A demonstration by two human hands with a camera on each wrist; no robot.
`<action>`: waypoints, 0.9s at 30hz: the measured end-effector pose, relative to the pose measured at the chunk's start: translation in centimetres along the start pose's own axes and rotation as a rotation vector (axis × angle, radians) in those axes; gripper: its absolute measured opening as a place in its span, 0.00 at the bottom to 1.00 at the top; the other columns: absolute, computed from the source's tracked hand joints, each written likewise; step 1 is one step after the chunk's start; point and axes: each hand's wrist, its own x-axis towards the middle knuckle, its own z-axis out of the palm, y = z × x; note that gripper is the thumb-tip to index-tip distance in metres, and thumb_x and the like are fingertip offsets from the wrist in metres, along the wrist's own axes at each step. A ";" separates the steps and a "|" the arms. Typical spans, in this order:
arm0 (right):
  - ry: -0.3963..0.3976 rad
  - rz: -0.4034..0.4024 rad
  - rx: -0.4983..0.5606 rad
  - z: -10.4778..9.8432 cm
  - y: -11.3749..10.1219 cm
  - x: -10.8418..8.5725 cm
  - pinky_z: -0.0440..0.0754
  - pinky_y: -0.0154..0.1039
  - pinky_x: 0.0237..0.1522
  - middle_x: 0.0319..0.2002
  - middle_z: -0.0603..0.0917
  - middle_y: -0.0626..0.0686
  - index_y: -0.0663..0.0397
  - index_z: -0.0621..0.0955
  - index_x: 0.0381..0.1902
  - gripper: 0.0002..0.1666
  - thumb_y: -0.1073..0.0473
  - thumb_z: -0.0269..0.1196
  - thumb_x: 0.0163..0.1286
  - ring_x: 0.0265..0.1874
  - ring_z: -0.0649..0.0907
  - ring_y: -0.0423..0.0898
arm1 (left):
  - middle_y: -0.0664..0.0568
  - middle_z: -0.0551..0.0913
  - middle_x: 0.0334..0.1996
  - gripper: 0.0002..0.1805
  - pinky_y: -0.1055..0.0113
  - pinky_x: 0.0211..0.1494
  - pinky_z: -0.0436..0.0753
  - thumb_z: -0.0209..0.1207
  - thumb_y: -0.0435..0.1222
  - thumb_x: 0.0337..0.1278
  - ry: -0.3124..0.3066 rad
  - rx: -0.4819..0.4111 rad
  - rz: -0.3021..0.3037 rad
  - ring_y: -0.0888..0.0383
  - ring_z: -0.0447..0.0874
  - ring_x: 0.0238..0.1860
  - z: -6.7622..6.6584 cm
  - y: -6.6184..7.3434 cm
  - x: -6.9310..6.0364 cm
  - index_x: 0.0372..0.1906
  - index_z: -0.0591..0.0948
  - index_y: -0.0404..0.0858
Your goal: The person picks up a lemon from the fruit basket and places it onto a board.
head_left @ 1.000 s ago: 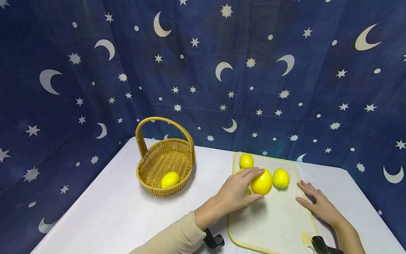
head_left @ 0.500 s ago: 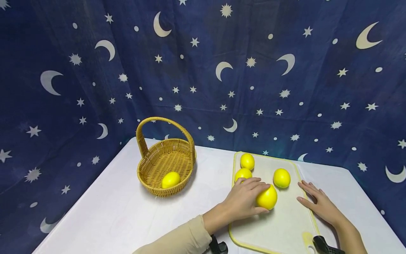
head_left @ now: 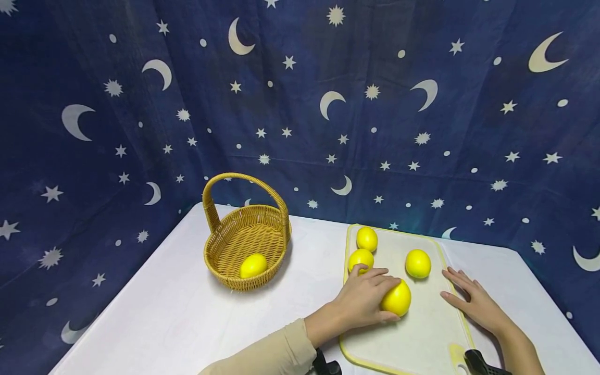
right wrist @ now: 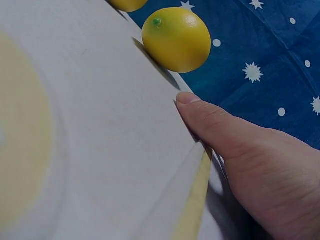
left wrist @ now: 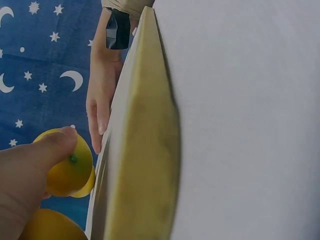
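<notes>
My left hand [head_left: 361, 299] grips a yellow lemon [head_left: 397, 298] over the left part of a white, yellow-edged cutting board [head_left: 412, 338]. In the left wrist view the thumb lies across this lemon [left wrist: 70, 170]. Whether it touches the board is unclear. Another lemon [left wrist: 52, 227] shows below the hand there. Behind the left hand lie two lemons, a nearer one [head_left: 361, 259] and a farther one [head_left: 367, 239]. A further lemon [head_left: 418, 263] sits to their right. My right hand [head_left: 478, 307] rests at the board's right edge, its thumb [right wrist: 210, 120] touching the rim, fingers straight.
A brown wicker basket [head_left: 220, 278] with a tall arched handle [head_left: 244, 176] stands on the white table [head_left: 178, 312] to the left. One lemon [head_left: 253, 266] lies inside it. A blue curtain [head_left: 300, 104] with moons and stars hangs behind the table.
My left hand has carried the lemon toward me and slightly right, lower over the board, uncovering a lemon behind it. The right hand keeps its place at the board's edge.
</notes>
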 end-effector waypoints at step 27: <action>0.002 0.002 -0.001 0.0 0.0 0.0 0.23 0.62 0.69 0.71 0.53 0.72 0.62 0.60 0.71 0.44 0.43 0.59 0.67 0.71 0.43 0.71 | 0.70 0.82 0.49 0.37 0.53 0.62 0.63 0.59 0.69 0.43 -0.045 0.061 -0.033 0.67 0.71 0.60 0.1 0.3 0.0 0.58 0.72 0.56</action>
